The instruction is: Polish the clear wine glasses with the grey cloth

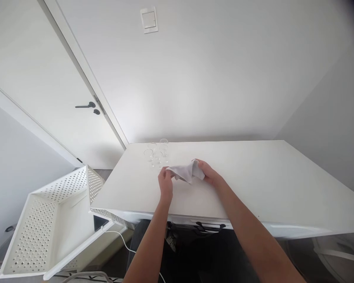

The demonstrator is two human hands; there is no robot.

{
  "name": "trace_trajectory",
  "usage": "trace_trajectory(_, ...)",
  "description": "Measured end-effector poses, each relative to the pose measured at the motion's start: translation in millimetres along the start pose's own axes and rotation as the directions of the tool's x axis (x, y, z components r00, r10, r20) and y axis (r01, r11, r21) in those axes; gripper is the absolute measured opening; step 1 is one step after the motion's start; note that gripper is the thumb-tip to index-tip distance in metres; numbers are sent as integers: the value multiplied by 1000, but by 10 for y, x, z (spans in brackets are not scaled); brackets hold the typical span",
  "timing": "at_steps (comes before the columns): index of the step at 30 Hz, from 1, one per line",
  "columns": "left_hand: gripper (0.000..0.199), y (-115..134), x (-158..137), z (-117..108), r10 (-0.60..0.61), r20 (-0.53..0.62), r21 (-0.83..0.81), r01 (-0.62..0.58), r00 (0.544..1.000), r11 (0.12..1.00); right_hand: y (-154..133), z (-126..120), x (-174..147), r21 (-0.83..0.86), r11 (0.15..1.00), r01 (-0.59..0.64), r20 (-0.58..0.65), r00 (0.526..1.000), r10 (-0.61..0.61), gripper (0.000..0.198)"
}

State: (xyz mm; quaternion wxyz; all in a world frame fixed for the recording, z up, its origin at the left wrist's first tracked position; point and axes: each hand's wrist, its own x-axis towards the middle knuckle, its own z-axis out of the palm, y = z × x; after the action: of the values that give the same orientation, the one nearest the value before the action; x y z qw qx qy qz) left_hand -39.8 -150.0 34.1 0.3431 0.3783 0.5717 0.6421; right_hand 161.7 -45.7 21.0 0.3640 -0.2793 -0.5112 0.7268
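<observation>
A light grey cloth (184, 172) is stretched between my two hands, just above the white tabletop (253, 177). My left hand (165, 181) grips its left end, fingers curled around the edge. At the other end, my right hand (206, 171) pinches the fabric, with part of it bunched by the fingers. The cloth's middle sags in a loose fold, and whether anything lies inside it cannot be seen. Just beyond my left hand stands a group of several clear drinking glasses (157, 157), upright and close together near the back left of the table.
Left of the table is a white perforated basket (32, 236) with a dark flat object (99, 222) in it. A white cable (122, 237) runs below the front edge. Behind are a wall with a light switch (149, 20) and a door (61, 90) with a dark handle.
</observation>
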Motion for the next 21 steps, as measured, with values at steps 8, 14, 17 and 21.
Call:
trace_trajectory(8,34,218,52,-144,-352,186,-303,395,917,867,-134,268,-719,-260,956,-135,-33,991,131,38)
trace_trajectory(14,39,388,133,-126,-244,389,-147,321,888,936,20,633,-889,-354,924,-147,-173,981,89,32)
trace_trajectory(17,28,210,105,-151,-265,235,165,230,935,959,168,613,-942,-702,679,-214,-457,867,-200,19)
trace_trajectory(21,23,-51,-3,-180,-175,184,420,84,967,904,282,635,-969,-901,387,-196,-367,819,-441,26)
